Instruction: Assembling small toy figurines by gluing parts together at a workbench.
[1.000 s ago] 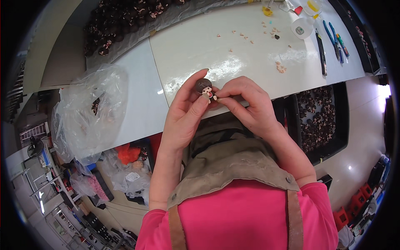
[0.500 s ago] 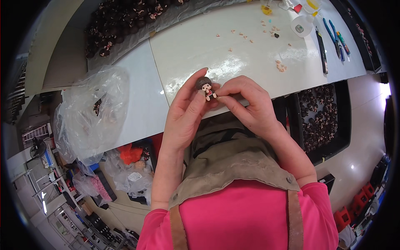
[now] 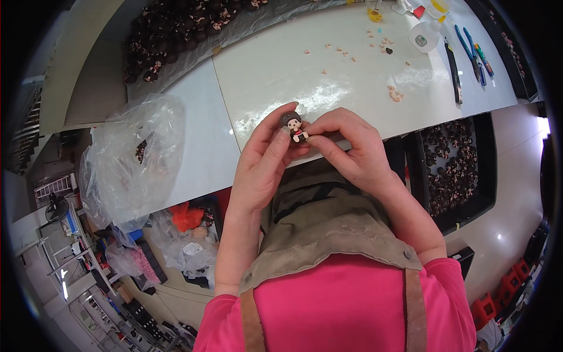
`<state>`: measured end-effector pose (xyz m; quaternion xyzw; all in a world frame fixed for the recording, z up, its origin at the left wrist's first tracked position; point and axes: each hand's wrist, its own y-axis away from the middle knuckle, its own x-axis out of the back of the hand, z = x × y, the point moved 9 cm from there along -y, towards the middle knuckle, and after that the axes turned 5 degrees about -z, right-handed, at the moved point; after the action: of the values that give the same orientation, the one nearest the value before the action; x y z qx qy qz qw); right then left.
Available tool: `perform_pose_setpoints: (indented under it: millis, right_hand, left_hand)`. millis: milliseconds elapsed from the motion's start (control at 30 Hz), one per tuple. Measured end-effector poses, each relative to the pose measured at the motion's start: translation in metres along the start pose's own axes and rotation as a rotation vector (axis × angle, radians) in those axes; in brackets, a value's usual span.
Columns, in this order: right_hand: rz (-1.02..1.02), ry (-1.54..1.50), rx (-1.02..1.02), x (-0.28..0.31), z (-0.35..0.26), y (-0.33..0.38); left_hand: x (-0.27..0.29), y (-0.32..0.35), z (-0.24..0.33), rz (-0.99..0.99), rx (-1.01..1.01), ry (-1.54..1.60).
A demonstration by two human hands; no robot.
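A small doll figurine [image 3: 295, 125] with dark brown hair, a pale face and a red-and-dark body is held above the front edge of the white table [image 3: 264, 64]. My left hand [image 3: 267, 155] grips it, thumb in front and fingers behind. On its right side, the thumb and forefinger of my right hand [image 3: 346, 141] pinch together at the figurine's lower part, by a foot. Whether a small piece sits between those fingertips is hidden. Tiny pale pieces [image 3: 395, 94] lie scattered on the table farther off.
Many dark figurines [image 3: 170, 44] are heaped at the far left. A clear plastic bag [image 3: 132, 158] hangs over the table's left part. At right lie a black-handled tool [image 3: 453, 70], blue pliers [image 3: 467, 50] and a white bottle [image 3: 423, 40]. A black crate [image 3: 481, 182] of figurines stands below.
The figurine has tilted and shifted slightly right and down in my left hand, with its head leaning nearer my right fingers. My right hand stays pinched beside it.
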<state>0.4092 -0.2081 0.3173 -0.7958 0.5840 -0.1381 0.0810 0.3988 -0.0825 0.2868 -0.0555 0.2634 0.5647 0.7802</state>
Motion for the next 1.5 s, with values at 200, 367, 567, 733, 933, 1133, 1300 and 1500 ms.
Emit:
perform_pose_setpoints:
  millis: [200, 367, 567, 733, 933, 1133, 1300, 1500]
  right_hand:
    - [-0.026, 0.03, 0.0, -0.003, 0.002, 0.002]
    - [0.0, 0.001, -0.04, 0.001, 0.0, 0.005]
    - [0.052, -0.198, -0.2, 0.059, 0.006, 0.059]
    - [0.384, -0.09, -0.729, 0.171, 0.073, 0.166]
    - [0.515, 0.859, -0.951, 0.286, 0.182, 0.326]
    - [0.632, 0.851, -0.702, 0.28, 0.128, 0.268]
    - [0.479, 0.309, -0.203, 0.205, 0.017, 0.12]
    - [0.368, 0.422, -0.127, 0.169, 0.001, 0.023]
  left_hand:
    - [0.0, 0.003, 0.0, 0.009, -0.032, -0.018]
    - [-0.013, 0.004, 0.0, 0.011, -0.026, -0.085]
    - [-0.06, 0.017, 0.028, -0.009, -0.108, -0.436]
    - [-0.141, 0.059, 0.115, -0.457, -0.658, -0.639]
    - [-0.168, 0.077, 0.145, -0.332, -0.827, -0.555]
    - [-0.168, 0.072, 0.144, -0.388, -0.853, -0.62]
    - [-0.153, 0.073, 0.143, -0.377, -0.848, -0.754]
    - [-0.083, 0.039, 0.108, 0.059, -0.507, -1.001]
